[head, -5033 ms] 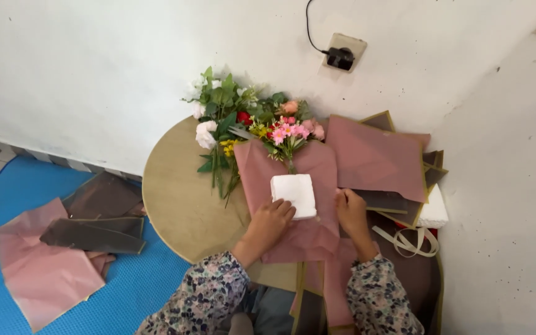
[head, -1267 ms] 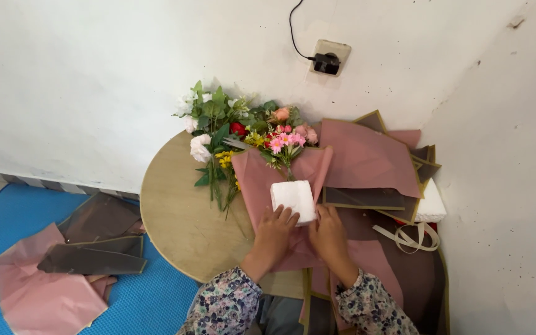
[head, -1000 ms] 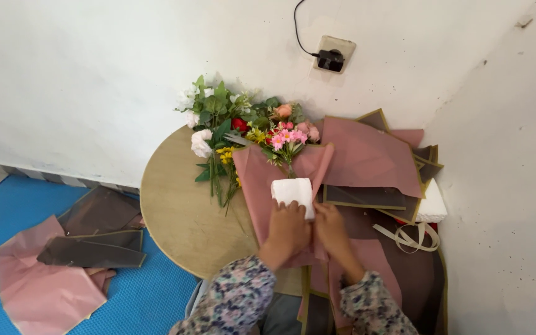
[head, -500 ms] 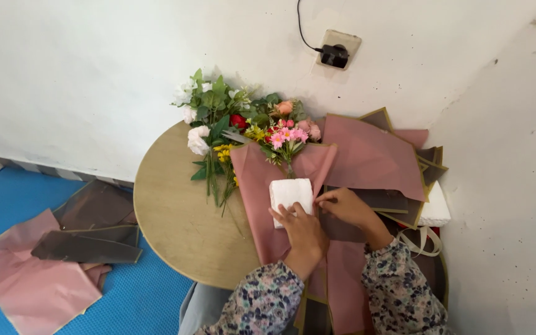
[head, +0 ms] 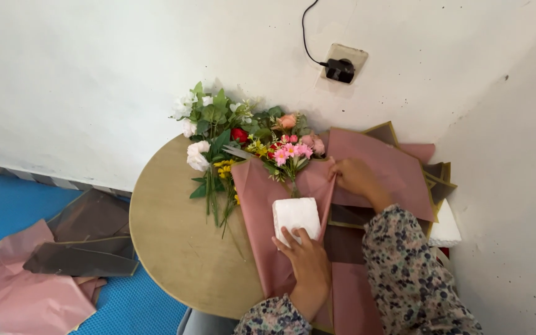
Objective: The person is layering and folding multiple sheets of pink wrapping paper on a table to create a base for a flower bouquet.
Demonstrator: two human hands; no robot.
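The white foam block point(head: 295, 216) is pressed down by the left hand point(head: 307, 260); the pink wrapping sheet point(head: 262, 205)'s edge is pinched by the right hand point(head: 353, 177). The sheet could be torn if tugged sharply.

Item count, as visible:

- One round counter point(head: 175, 242).
- One white foam block point(head: 295, 214) on one pink wrapping sheet point(head: 262, 217).
- One mixed flower bunch point(head: 243, 139) at the far side.
- One stack of pink and brown sheets point(head: 392, 167) at right; exact number cannot be determined.
- One pile of sheets on the floor point(head: 44, 267) at left.
- One wall socket point(head: 342, 62) with one plug.
- Two hands: left hand point(head: 308, 260), right hand point(head: 355, 177).
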